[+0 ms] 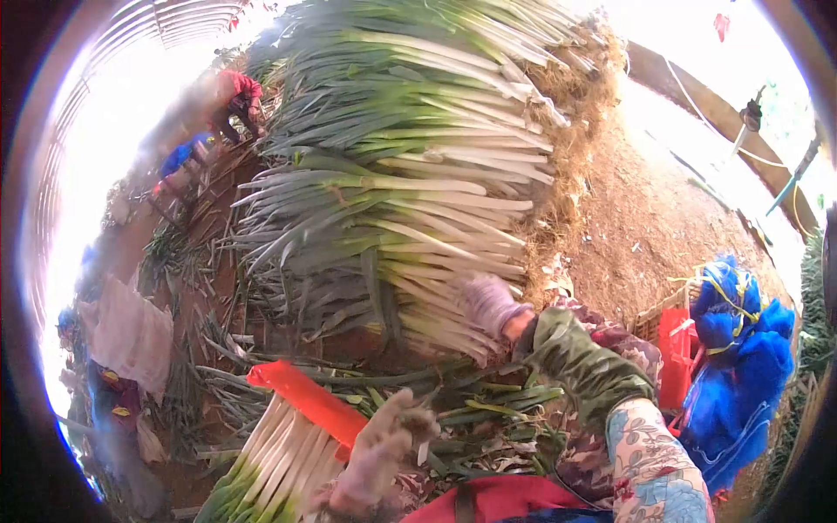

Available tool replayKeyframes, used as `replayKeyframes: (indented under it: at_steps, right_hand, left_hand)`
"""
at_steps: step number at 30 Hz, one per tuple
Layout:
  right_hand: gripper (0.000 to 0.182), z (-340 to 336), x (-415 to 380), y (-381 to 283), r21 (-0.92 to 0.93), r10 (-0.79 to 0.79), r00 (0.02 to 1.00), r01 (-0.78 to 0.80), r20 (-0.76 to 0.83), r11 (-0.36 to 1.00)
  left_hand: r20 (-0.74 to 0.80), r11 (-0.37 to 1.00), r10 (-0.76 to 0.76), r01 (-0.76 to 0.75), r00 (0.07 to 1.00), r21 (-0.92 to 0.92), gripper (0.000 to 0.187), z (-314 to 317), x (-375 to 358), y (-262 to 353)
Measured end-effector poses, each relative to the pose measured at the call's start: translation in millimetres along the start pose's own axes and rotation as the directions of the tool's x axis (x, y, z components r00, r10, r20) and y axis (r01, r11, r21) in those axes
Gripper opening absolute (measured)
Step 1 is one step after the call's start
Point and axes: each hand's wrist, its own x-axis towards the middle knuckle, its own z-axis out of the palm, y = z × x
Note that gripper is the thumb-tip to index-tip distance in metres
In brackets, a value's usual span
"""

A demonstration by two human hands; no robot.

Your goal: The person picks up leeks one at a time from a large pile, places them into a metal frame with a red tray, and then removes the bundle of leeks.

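— Nearest us, what's in the left hand [381, 453]?
— It looks clamped on a trimmed bundle of scallions [277, 462] under an orange band [307, 399], low at the left.
— And the right hand [490, 302]?
— Gloved, reaching into the big scallion pile [401, 174]; whether it has closed on any, I cannot tell. Likely gathering; next needs a firm pull on the stalks.

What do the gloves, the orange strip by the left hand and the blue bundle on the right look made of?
Gloves: the right hand and left hand wear pale, matte ones, likely knit fabric; blur hides the weave. Orange strip: smooth, evenly coloured, probably plastic, lying across a scallion bunch. Blue bundle: crumpled with a see-through look, probably plastic mesh netting, tied with yellow cord.
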Motion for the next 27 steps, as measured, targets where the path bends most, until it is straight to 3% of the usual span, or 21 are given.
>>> replayKeyframes:
  at_steps: [2, 3, 5, 6, 8, 9, 11, 12, 14, 15, 16, 18, 21, 23, 25, 26, 27]
  right_hand:
    - [0.031, -36.6, 9.5, 10.2, 0.189, 0.249, 0.968, -0.251, 0.032, 0.949]
    - [0.031, -40.5, 19.3, 18.8, 0.176, 0.251, 0.967, -0.253, 0.038, 0.951]
    - [0.036, -47.1, 39.0, 35.0, 0.201, 0.340, 0.939, -0.323, -0.059, 0.925]
    - [0.036, -48.7, 51.9, 42.7, 0.199, 0.348, 0.936, -0.330, -0.063, 0.923]
    - [0.044, -46.4, 84.2, 57.5, 0.204, 0.370, 0.894, -0.325, -0.253, 0.923]
    - [0.044, -42.1, 100.5, 65.8, 0.202, 0.364, 0.898, -0.320, -0.247, 0.926]
    - [0.048, -33.1, 131.7, 78.2, 0.083, 0.369, 0.829, -0.370, -0.419, 0.925]
    - [0.048, -30.6, 142.9, 81.7, 0.083, 0.358, 0.838, -0.357, -0.412, 0.931]
    - [0.051, -28.1, 160.2, 89.5, 0.100, 0.434, 0.847, -0.425, -0.308, 0.900]
    - [0.052, -26.3, 169.9, 92.5, 0.007, 0.488, 0.836, -0.503, -0.251, 0.864]
    - [0.052, -28.3, 175.2, 99.8, 0.007, 0.478, 0.843, -0.491, -0.246, 0.871]
    - [0.043, -55.6, 171.4, 99.1, -0.081, 0.379, 0.925, -0.379, -0.011, 0.922]
    - [0.042, -85.3, 133.9, 78.2, -0.075, 0.228, 0.971, -0.233, -0.068, 0.970]
    - [0.035, -109.0, 97.7, 42.1, -0.223, 0.255, 0.962, -0.228, 0.098, 0.948]
    - [0.038, -115.1, 53.2, 26.1, 0.086, 0.264, 0.924, -0.297, 0.278, 0.951]
    - [0.045, -110.5, 35.3, 23.4, 0.241, 0.191, 0.901, -0.300, 0.389, 0.923]
    - [0.051, -100.9, 14.4, 18.3, 0.356, 0.053, 0.921, -0.202, 0.385, 0.912]
  left_hand:
    - [-0.133, 0.968, -0.119, 0.085, 0.984, -0.234, 0.039, -25.2, 43.3, -24.8]
    - [-0.128, 0.965, -0.120, 0.085, 0.984, -0.247, 0.039, -37.9, 55.7, -33.6]
    - [-0.312, 0.961, -0.181, 0.100, 0.932, -0.258, 0.038, -57.7, 68.9, -44.4]
    - [-0.304, 0.961, -0.182, 0.104, 0.935, -0.256, 0.038, -62.9, 73.4, -40.6]
    - [-0.338, 0.965, -0.064, -0.028, 0.939, -0.259, 0.036, -70.7, 80.7, -33.5]
    - [-0.350, 0.962, -0.012, -0.085, 0.937, -0.261, 0.038, -73.2, 83.5, -34.6]
    - [-0.355, 0.971, -0.039, -0.047, 0.934, -0.233, 0.039, -76.0, 86.1, -34.3]
    - [-0.349, 0.980, -0.064, -0.008, 0.935, -0.200, 0.040, -77.2, 87.6, -34.6]
    - [-0.362, 0.980, -0.082, 0.009, 0.928, -0.198, 0.041, -81.1, 92.1, -40.9]
    - [-0.361, 0.981, -0.104, 0.035, 0.927, -0.191, 0.042, -82.9, 93.7, -43.5]
    - [-0.374, 0.981, -0.101, 0.028, 0.922, -0.194, 0.042, -83.0, 95.3, -43.4]
    - [-0.374, 0.974, -0.120, 0.036, 0.920, -0.223, 0.042, -81.1, 100.2, -38.8]
    - [-0.335, 0.964, -0.076, -0.017, 0.939, -0.267, 0.040, -75.9, 106.3, -38.2]
    - [-0.359, 0.957, -0.098, -0.011, 0.928, -0.290, 0.039, -74.2, 109.7, -41.2]
    - [-0.329, 0.958, -0.092, -0.006, 0.940, -0.285, 0.039, -72.5, 114.4, -48.5]
    - [-0.341, 0.953, -0.079, -0.029, 0.937, -0.300, 0.039, -76.9, 122.3, -57.3]
    - [-0.299, 0.942, -0.109, 0.003, 0.948, -0.335, 0.043, -82.2, 131.4, -68.5]
